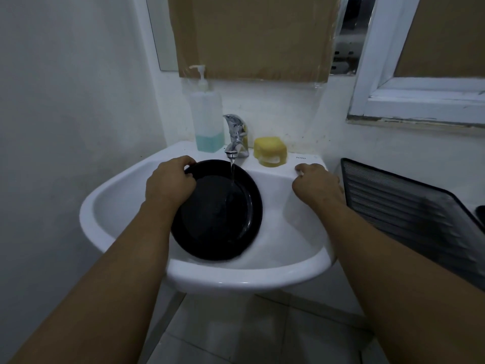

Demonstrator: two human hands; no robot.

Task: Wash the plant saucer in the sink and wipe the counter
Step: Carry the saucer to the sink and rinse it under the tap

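A round black plant saucer [223, 214] lies tilted in the white sink [118, 195], under the chrome tap [236, 135]. A thin stream of water falls from the tap onto the saucer's upper part. My left hand [170, 182] grips the saucer's upper left rim. My right hand [317, 185] rests on the sink's right rim with its fingers curled; nothing shows in it.
A pump bottle [206, 114] with blue liquid stands left of the tap. A yellow sponge in a holder [270, 151] sits right of it. A black mesh tray [409, 206] lies on the surface to the right. A window frame [420, 101] is above.
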